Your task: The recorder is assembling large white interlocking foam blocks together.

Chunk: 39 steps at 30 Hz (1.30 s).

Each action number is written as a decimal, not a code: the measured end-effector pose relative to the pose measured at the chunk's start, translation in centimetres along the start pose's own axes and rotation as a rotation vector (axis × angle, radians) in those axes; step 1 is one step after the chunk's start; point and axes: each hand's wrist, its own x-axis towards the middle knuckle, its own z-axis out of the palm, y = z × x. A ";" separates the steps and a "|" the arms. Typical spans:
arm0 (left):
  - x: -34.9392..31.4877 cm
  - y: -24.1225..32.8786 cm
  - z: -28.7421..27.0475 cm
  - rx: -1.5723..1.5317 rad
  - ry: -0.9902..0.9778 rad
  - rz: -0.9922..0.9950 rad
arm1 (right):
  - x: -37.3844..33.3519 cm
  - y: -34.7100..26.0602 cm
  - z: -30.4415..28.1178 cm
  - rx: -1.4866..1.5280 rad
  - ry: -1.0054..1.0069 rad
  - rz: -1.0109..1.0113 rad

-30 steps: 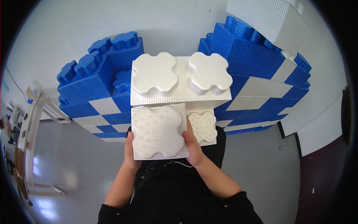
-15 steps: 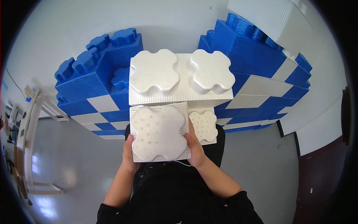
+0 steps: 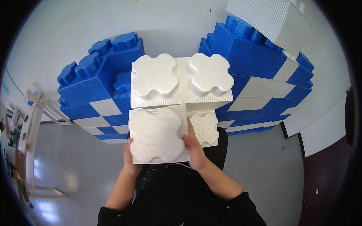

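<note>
Between both hands I hold a square white foam building block (image 3: 155,133) with one large four-lobed stud facing up; it is slightly blurred. My left hand (image 3: 131,160) grips its left side, and my right hand (image 3: 195,152) its right side, thumb near the stud. Just beyond it sits a longer white block (image 3: 183,84) with two such studs. Partly hidden beneath and to the right is another white block (image 3: 203,129) with a dimpled stud.
Blue and white blocks form stacked walls at left (image 3: 85,88) and right (image 3: 250,56). A large white block (image 3: 260,22) rests atop the right wall. Far left stands a white frame (image 3: 32,132); a dark red door (image 3: 324,188) is at lower right.
The held block has shifted slightly left and turned a little in my hands, with my right hand moving along. My grip stays on both sides.
</note>
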 end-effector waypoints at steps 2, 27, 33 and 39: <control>0.2 -0.3 -0.8 -0.076 -0.006 0.018 | 0.2 -0.7 0.9 -0.065 0.002 0.000; -1.2 2.1 1.3 0.118 0.035 0.147 | 0.5 -2.3 0.9 0.051 0.027 0.059; -1.6 2.7 2.7 0.198 0.023 0.130 | -0.2 -2.5 0.7 0.188 0.054 0.068; -1.8 2.8 2.4 0.168 0.045 0.155 | -0.2 -2.4 1.1 0.150 0.039 0.052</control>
